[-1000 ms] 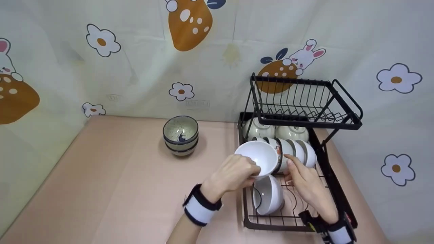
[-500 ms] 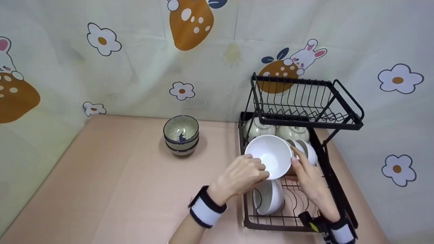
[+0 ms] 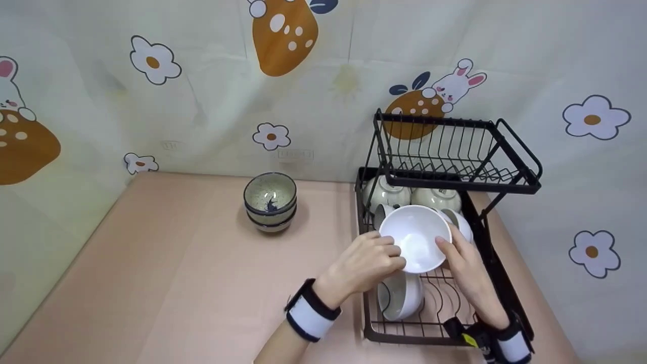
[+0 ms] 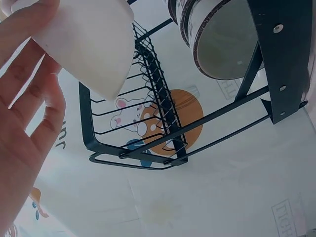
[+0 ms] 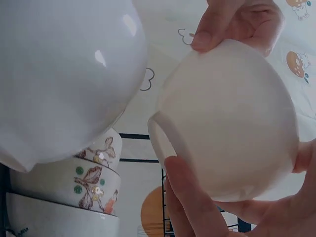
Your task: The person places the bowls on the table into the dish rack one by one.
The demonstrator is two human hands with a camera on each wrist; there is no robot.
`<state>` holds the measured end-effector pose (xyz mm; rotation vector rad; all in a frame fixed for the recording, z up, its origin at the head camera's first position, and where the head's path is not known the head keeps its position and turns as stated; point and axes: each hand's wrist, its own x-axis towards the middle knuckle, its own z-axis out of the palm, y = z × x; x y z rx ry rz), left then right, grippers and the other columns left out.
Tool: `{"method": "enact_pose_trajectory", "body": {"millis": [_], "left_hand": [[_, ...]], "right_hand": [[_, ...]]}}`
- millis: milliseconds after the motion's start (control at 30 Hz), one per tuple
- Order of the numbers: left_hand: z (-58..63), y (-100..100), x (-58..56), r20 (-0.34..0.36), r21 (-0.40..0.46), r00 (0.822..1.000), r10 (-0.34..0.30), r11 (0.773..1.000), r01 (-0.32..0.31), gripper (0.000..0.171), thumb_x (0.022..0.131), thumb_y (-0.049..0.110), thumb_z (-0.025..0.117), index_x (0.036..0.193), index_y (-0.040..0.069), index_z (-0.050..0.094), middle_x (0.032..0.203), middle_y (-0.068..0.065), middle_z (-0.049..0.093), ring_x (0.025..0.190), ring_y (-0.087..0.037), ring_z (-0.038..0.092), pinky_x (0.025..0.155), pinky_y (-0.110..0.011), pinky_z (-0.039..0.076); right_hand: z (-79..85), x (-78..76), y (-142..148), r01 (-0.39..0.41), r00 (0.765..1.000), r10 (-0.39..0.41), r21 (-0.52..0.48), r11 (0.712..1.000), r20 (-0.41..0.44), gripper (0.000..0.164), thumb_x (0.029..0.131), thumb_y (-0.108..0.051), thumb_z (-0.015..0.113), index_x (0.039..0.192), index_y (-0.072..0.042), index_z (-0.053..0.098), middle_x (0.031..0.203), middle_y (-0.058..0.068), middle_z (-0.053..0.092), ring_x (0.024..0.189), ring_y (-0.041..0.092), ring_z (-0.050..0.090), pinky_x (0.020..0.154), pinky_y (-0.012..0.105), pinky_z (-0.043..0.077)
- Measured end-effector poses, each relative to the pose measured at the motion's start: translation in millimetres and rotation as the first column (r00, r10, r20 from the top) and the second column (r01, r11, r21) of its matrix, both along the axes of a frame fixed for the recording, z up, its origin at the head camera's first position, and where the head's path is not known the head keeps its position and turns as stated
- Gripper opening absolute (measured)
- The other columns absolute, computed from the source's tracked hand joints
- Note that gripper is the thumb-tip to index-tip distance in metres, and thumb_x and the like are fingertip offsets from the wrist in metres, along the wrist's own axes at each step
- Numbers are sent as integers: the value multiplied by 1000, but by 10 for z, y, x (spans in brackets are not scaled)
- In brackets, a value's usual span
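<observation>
A plain white bowl (image 3: 412, 232) is held between both hands above the rack's lower tier, its inside facing the head camera. My left hand (image 3: 365, 263) pinches its left rim, with the curled fingers over the edge. On its right side my right hand (image 3: 470, 270) grips it, thumb at the rim and fingers behind. The right wrist view shows the bowl's underside and foot ring (image 5: 173, 133), with right-hand fingers (image 5: 190, 192) against it. Below the held bowl, another white bowl (image 3: 404, 298) stands on edge in the rack. Bowls in the row behind are partly hidden.
The black two-tier dish rack (image 3: 399, 337) stands on the right of the pink table (image 3: 202, 293). Two upturned bowls (image 3: 389, 194) sit at its back under the upper basket (image 3: 460, 146). Stacked speckled bowls (image 3: 270, 202) stand left of it, near the patterned cloth backdrop (image 3: 202, 101).
The white bowl has moved right and over the rack with my left hand. My right hand, earlier beside the row of bowls, now grips the bowl's right side.
</observation>
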<state>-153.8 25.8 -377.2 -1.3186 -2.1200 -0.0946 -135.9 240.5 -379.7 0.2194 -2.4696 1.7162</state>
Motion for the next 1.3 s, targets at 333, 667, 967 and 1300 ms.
{"method": "enact_pose_trajectory", "body": {"millis": [333,667,967,1300], "left_hand": [[-18,-21,-27,17,110,999,31,993,-33,20,80,29,76,91,17,66,86,6,65,76,-8,55,61,-12,40],[-83,-28,-39,313,-75,912,264,964,-253,22,83,30,74,92,11,68,68,3,61,57,-8,52,49,-14,40],[-198,25,11,603,-356,556,573,816,-455,18,80,21,77,75,7,68,73,-4,64,60,-15,58,49,-24,48],[-208,46,25,645,-377,504,575,813,-445,18,81,23,76,78,6,69,81,-7,67,67,-17,62,56,-27,52]], "right_hand": [[56,9,61,61,996,-58,35,998,-70,43,101,-13,44,141,1,41,129,27,50,88,13,63,69,28,56],[112,43,165,160,969,-110,223,962,-221,39,99,-16,46,134,-1,50,118,26,59,88,21,63,65,21,52],[173,108,267,292,936,-163,428,855,-312,40,95,-21,55,130,-3,55,107,26,62,89,38,60,67,48,52],[181,136,265,153,987,-149,643,750,-62,53,94,-42,55,135,-9,49,101,25,54,76,35,57,52,39,49]]}}
